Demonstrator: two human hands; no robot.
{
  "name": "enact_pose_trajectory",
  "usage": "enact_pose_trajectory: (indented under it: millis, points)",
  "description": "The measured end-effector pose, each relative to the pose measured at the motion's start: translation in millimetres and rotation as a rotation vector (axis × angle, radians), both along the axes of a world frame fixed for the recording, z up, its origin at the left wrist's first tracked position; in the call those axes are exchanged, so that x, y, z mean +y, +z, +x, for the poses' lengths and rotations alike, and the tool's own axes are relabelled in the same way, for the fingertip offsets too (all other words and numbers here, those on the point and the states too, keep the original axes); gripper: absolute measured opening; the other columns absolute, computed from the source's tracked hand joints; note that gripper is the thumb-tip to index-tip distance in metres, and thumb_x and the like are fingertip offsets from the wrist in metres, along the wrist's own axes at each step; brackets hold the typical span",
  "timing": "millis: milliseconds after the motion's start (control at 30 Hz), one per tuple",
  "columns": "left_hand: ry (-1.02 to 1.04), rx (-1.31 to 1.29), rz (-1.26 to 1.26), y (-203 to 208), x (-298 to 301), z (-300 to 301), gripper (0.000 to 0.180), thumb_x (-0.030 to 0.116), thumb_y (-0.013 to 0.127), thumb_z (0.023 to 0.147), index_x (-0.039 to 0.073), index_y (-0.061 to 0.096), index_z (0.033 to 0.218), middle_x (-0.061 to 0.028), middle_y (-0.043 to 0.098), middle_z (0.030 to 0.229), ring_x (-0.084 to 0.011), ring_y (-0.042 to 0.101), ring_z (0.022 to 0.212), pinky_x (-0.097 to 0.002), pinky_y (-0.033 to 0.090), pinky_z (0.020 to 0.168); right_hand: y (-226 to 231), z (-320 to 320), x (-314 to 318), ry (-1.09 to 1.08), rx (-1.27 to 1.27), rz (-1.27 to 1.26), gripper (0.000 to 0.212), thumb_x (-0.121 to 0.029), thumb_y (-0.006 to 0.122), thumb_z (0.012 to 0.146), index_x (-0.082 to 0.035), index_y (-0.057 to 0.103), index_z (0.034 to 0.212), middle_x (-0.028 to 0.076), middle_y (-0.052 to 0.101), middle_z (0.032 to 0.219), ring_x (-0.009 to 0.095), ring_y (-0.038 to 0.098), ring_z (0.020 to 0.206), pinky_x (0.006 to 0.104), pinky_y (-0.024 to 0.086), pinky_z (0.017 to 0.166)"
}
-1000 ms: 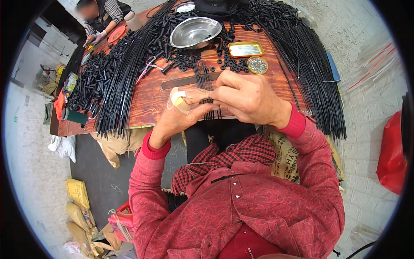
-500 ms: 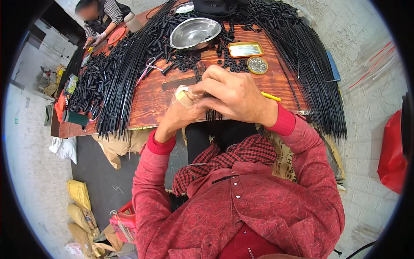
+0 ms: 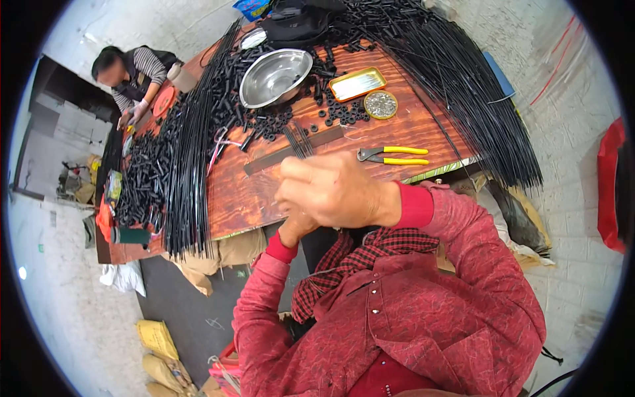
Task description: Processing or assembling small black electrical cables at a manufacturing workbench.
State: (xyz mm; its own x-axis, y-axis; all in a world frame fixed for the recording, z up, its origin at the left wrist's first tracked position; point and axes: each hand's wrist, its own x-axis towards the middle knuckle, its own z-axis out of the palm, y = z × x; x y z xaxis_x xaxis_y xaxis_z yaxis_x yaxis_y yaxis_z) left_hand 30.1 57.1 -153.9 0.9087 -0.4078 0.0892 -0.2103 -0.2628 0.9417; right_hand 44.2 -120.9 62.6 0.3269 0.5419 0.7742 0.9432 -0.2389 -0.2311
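Near the table's front edge my right hand [image 3: 334, 188] is closed, its fingers curled together. What is inside its fingers is hidden. Behind and below it sits my left hand [image 3: 299, 225], mostly covered, so its fingers do not show. Just beyond both hands a few thin black rods [image 3: 299, 141] lie across a dark flat bar [image 3: 268, 162], their near ends hidden behind my right hand. Pliers with yellow handles [image 3: 405, 161] rest on the table to the right of that hand.
Long black rods lie heaped on the left [image 3: 188, 178] and right [image 3: 456, 92]. Beyond the bar stand a metal bowl [image 3: 261, 86], a yellow-rimmed tray [image 3: 357, 84] and a round tin of small metal parts [image 3: 381, 104]. A co-worker [image 3: 142, 79] sits at the far left.
My view has shifted. My right hand has come down nearer the table edge and now covers most of my left hand. The pliers, partly hidden before, show fully.
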Motion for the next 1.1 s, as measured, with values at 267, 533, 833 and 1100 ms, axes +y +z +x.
enact_pose_trajectory:
  millis: [267,533,833,1100]
  points:
    - [0.124,-0.472,0.688,76,-9,-5,0.048,0.025,0.059,0.095,0.008,0.05,0.139,-0.0156,0.049,0.142,-0.0327,0.045,0.132,-0.0454,0.036,0.107,-8,-4,11,0.072,-0.01,0.08,0.012,-0.019,0.064,0.076,-0.011,0.061,0.085,0.001,0.053,0.085,0.017,0.063,0.073,0.0327,0.051,0.055]
    - [0.348,-0.492,0.67,108,-28,-8,0.051,0.032,0.041,0.102,0.015,0.04,0.15,-0.0129,0.03,0.158,-0.0332,0.029,0.143,-0.0454,0.024,0.117,-9,-1,13,0.046,-0.005,0.041,0.011,-0.019,0.064,0.076,-0.011,0.06,0.083,0.001,0.052,0.083,0.016,0.062,0.073,0.0305,0.052,0.057]
    - [0.15,-0.385,0.825,111,-28,0,0.054,0.027,0.035,0.1,0.025,0.03,0.154,-0.0109,0.021,0.162,-0.0341,0.021,0.148,-0.0434,0.022,0.12,-11,4,19,0.095,0.024,0.045,0.012,-0.018,0.064,0.075,-0.01,0.058,0.082,0.002,0.052,0.085,0.016,0.062,0.073,0.0314,0.053,0.061]
    - [0.149,-0.518,0.937,144,-44,-5,0.055,0.027,0.035,0.1,0.015,0.03,0.153,-0.0086,0.019,0.163,-0.0234,0.027,0.146,-0.0381,0.023,0.12,1,23,9,0.08,0.01,-0.207,0.023,-0.025,0.065,0.079,-0.007,0.057,0.089,0.006,0.054,0.089,0.02,0.064,0.077,0.0325,0.054,0.065]
